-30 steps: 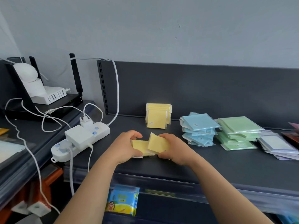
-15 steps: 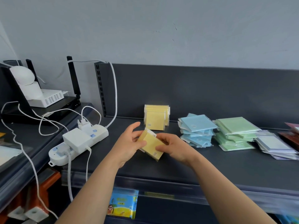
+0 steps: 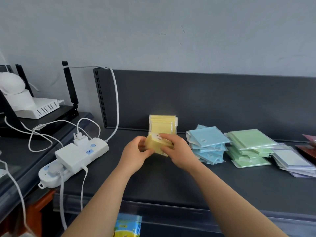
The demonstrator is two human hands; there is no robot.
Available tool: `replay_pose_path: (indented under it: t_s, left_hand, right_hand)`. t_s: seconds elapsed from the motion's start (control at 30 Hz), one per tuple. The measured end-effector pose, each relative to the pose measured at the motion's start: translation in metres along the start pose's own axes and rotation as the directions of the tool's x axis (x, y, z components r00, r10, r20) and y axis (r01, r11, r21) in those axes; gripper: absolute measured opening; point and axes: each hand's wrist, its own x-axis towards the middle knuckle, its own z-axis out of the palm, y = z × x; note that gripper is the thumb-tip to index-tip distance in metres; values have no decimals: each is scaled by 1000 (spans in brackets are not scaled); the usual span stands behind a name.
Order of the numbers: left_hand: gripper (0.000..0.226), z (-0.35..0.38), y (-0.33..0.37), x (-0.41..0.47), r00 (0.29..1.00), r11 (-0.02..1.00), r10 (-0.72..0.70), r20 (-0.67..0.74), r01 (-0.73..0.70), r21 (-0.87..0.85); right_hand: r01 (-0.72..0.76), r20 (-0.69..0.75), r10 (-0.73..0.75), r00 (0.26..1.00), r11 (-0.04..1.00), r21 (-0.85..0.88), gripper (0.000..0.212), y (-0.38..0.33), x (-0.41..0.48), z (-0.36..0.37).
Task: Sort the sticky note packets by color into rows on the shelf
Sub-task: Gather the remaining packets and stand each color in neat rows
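Observation:
My left hand (image 3: 135, 155) and my right hand (image 3: 179, 151) both grip a small bundle of yellow sticky note packets (image 3: 156, 146), held just above the dark shelf (image 3: 171, 182). Directly behind the bundle, a row of yellow packets (image 3: 162, 124) stands upright against the shelf's back panel. To the right lie a loose pile of blue packets (image 3: 207, 143), then a pile of green packets (image 3: 249, 147), then lilac-white packets (image 3: 294, 160). Dark red packets (image 3: 309, 142) show at the right edge, partly cut off.
A white power strip (image 3: 73, 155) with plugs and white cables lies on the shelf's left end. A black router and a white device (image 3: 35, 106) stand on the neighbouring shelf to the left. A colourful packet (image 3: 127, 225) hangs below the shelf's front edge.
Both hands gathered the yellow packets from the shelf surface into one bundle and carried it up and back toward the upright yellow row.

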Motion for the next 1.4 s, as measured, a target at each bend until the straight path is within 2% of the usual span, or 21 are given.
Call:
replay_pose_path:
  t_s: [0.07,0.13,0.27,0.4,0.53,0.73,0.9,1.03,1.4]
  left_hand:
    - [39,4,-7,5,999,986,-46,9,44,159]
    - [43,7,-11,7,997,968,-77,33,67,244]
    - [51,11,-12,12,996,973,-51,69,34,227]
    - [41,16,-7,17,995,921,-46,93,7,389]
    - [34,19,-3,31,991,925,-74,115,25,378]
    - [29,25,-3,52,997,952,-74,24,63,301]
    - [22,30,-4,61,996,943,-74,-41,83,322]
    - [26,32,-4,62,997,924,-63,-51,78,373]
    - [35,32,-5,56,999,921,-52,-4,49,386]
  right_hand:
    - [-67,-31,68,997,997,36,60,4,3,4]
    - [-154,-15,155,988,988,30,69,9,2,11]
    - [-158,-18,158,987,987,19,61,16,4,15]
    - [-179,-65,176,982,983,-35,56,19,6,13]
    - [-175,-115,163,980,980,-97,34,20,14,17]
    - [-232,-129,207,970,947,-221,34,18,32,23]
    - [-245,-105,223,969,922,-300,24,23,38,27]
    - [-248,-155,217,964,942,-227,26,27,39,31]
    - [-201,-193,157,969,951,-234,23,29,37,32]
